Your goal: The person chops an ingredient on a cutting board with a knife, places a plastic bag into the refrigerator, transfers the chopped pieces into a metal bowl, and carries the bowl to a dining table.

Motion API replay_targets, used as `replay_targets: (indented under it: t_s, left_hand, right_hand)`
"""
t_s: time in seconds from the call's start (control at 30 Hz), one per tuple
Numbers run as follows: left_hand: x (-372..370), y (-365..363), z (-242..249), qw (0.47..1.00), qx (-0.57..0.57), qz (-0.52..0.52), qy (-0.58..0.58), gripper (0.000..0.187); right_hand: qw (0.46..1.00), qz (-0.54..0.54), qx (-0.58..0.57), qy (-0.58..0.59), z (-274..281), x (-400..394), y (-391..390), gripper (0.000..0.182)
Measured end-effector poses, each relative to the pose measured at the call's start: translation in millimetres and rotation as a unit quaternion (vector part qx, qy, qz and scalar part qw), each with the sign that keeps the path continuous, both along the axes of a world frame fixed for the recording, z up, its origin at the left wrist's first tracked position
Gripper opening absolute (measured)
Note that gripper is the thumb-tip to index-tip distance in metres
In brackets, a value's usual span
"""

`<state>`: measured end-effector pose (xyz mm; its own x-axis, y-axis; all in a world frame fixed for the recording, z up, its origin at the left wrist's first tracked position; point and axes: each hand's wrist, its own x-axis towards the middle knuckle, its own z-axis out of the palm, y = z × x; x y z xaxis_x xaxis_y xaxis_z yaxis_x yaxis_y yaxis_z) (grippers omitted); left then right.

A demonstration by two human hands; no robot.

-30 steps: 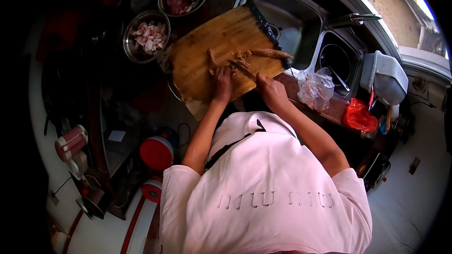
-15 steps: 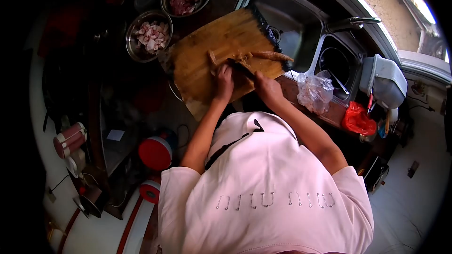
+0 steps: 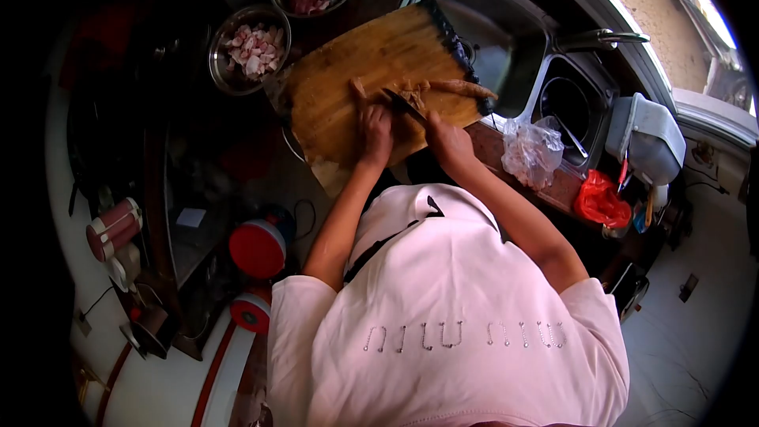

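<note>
Overlapping the sink [image 3: 514, 55], the cutting board [image 3: 340, 63] lies near metal bowls [image 3: 228, 79].

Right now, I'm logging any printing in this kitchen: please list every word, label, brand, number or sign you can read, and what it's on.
"miu miu", apparently: upside-down studded lettering on the shirt.
No other text is readable.
Any marks on the knife, clear bag, red bag or pale rectangle are too small or blurred.
</note>
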<state>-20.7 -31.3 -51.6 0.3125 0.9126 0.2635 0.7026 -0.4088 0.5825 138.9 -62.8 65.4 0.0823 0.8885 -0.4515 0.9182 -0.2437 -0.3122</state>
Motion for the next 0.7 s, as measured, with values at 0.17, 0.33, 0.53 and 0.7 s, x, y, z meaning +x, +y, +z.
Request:
replay_targets:
  t_s: [0.17,0.33,0.53,0.7]
  left_hand:
    - [-5.5,-0.2,14.4,0.999,-0.012,-0.028,-0.029,0.015]
    - [1.2,5.0,22.5,0.996,0.001,0.067,-0.061,0.015]
    - [5.1,9.5,36.9,0.994,-0.056,0.073,-0.064,0.013]
    - [1.9,5.9,20.6,0.998,0.006,0.052,-0.030,0.007]
  right_hand:
    - [0.991,0.047,0.120,0.022,-16.7,-17.2,13.7,0.012]
    - [0.995,0.047,0.086,0.006,-2.5,14.8,-14.8,0.009]
    - [0.990,0.035,0.134,0.040,12.5,21.9,-10.6,0.008]
    - [0.993,0.045,0.105,0.036,19.0,8.7,-19.2,0.011]
